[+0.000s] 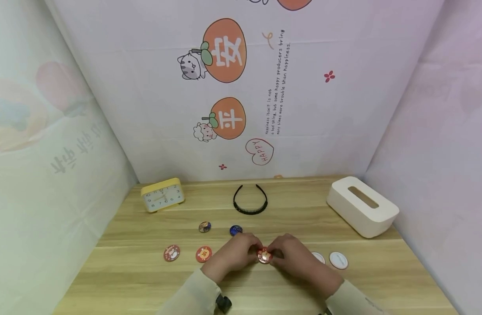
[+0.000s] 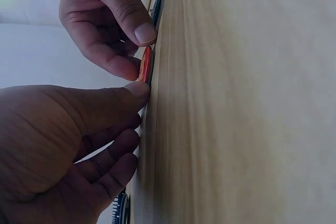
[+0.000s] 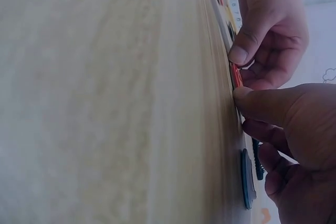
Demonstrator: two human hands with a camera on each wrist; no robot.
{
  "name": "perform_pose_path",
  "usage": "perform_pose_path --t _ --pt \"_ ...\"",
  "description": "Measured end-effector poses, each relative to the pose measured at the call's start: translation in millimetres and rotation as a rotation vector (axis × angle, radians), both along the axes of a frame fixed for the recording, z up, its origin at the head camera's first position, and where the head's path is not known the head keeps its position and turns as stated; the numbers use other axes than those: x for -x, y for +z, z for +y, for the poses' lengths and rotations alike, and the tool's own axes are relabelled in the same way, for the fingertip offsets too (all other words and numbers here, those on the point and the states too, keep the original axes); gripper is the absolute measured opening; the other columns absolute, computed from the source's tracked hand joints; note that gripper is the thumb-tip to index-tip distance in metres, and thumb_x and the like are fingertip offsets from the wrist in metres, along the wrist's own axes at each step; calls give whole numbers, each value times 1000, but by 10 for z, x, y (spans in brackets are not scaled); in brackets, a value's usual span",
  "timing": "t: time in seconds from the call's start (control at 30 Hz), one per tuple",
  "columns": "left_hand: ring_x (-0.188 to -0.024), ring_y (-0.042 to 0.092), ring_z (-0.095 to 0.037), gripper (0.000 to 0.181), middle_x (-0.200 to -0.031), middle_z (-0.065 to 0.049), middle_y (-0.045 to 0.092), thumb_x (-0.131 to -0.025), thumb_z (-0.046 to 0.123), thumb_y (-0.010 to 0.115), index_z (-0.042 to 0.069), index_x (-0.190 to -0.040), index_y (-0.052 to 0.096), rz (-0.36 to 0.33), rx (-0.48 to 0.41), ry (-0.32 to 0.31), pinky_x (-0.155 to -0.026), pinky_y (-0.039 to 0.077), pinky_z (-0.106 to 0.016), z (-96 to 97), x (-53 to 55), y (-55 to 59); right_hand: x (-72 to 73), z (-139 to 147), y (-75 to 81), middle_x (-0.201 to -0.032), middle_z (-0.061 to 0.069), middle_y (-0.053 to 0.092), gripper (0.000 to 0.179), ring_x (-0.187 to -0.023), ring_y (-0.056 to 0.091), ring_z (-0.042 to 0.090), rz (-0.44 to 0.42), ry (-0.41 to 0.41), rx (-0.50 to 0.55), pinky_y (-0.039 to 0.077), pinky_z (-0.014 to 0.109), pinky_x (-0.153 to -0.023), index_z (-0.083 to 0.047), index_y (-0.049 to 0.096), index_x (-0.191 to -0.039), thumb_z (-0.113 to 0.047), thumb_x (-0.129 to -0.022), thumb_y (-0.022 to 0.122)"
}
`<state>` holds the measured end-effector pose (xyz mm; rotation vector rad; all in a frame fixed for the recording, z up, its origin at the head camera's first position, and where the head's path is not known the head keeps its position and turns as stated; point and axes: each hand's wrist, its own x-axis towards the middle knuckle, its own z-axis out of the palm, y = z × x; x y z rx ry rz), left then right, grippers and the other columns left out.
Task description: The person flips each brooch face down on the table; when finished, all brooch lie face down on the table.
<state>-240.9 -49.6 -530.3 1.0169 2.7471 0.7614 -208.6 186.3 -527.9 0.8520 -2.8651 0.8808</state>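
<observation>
That red badge (image 1: 264, 255) sits right at the tabletop (image 1: 138, 280), left hand (image 1: 241, 250) and right hand (image 1: 291, 254) each pinching opposite edges, and it looks light, stiff and kinda slick, so I'd stick with the rim.

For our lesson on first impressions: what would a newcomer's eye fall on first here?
Probably the left hand and right hand, meeting at a round red badge low in the middle. Above, orange fruit drawings mark the white wall; a yellow clock sits back left on the table.

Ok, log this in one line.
left hand: holds red badge, left edge | right hand: same badge, right edge | headband: farther back
</observation>
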Motion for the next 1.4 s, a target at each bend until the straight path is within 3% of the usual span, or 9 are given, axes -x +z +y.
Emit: perform_pose_path --t 0.3,0.47,0.7,0.87,1.0,1.17,1.4 --pt "-104 66 -2 24 -110 13 77 -94 20 88 21 -117 82 12 35 -25 -97 56 -25 -4 -13 22 -11 -22 -1 -113 -3 80 19 -106 68 17 33 6 -56 59 41 -95 -13 84 -112 -19 -94 86" --pt "-107 68 -3 23 -113 12 78 -99 22 83 21 -121 83 15 68 -33 -98 56 -25 -14 -27 60 -8 -10 -19 -113 -3 79 17 -108 68 17 58 20 -76 59 42 -96 -15 84 -114 -24 -100 81" --pt "-111 73 -6 20 -118 9 81 -106 19 73 22 -123 84 59 66 -37 -101 59 -26 -29 -57 119 -24 -2 -56 -109 -11 81 14 -103 69 10 87 -31 4 60 38 -91 -21 84 -112 -21 -107 72" --pt "-105 72 -4 14 -111 10 81 -106 18 73 21 -115 83 86 36 7 -95 59 -26 23 -59 123 -30 -21 -49 -94 -15 72 7 -87 60 2 75 -116 45 54 26 -75 -24 78 -103 -17 -104 76" --pt "-90 67 -1 11 -99 10 77 -104 19 76 22 -114 76 65 26 35 -84 57 -23 62 -60 107 -30 -40 -42 -86 -14 61 15 -78 53 0 63 -142 54 49 22 -69 -24 70 -100 -11 -100 78" --pt "-80 59 -1 21 -93 10 72 -100 15 80 21 -118 70 32 32 48 -75 52 -21 92 -72 118 -20 -35 -49 -85 -13 61 17 -77 51 0 43 -147 39 47 22 -69 -23 71 -100 -9 -100 78" --pt "-87 60 0 19 -98 11 72 -96 17 86 18 -113 78 17 57 38 -81 53 -21 115 -48 98 -2 -21 -64 -97 -12 71 14 -90 60 4 -3 -124 23 54 28 -79 -20 79 -106 -14 -94 85"
